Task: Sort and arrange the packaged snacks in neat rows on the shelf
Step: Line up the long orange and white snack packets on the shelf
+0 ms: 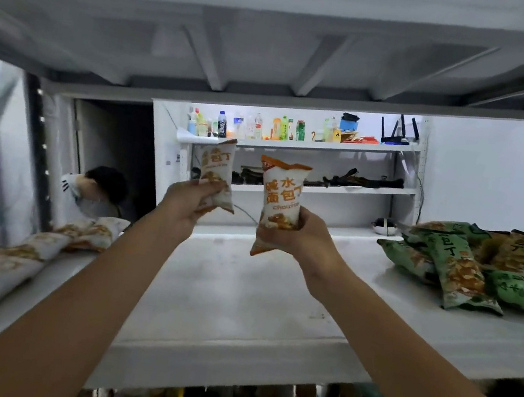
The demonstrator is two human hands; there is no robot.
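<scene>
Evidently our left hand point(184, 201) gripped the left packet point(215, 169) and our right hand point(304, 236) the right packet point(283, 198) by their lower ends, upright above the shelf point(254, 301); released so, we feared they would topple askew.

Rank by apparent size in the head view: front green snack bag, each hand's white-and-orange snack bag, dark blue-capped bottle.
1. Front green snack bag and white-and-orange snack bag in the right hand: about alike.
2. White-and-orange snack bag in the left hand, partly covered.
3. Dark blue-capped bottle, far off.
</scene>
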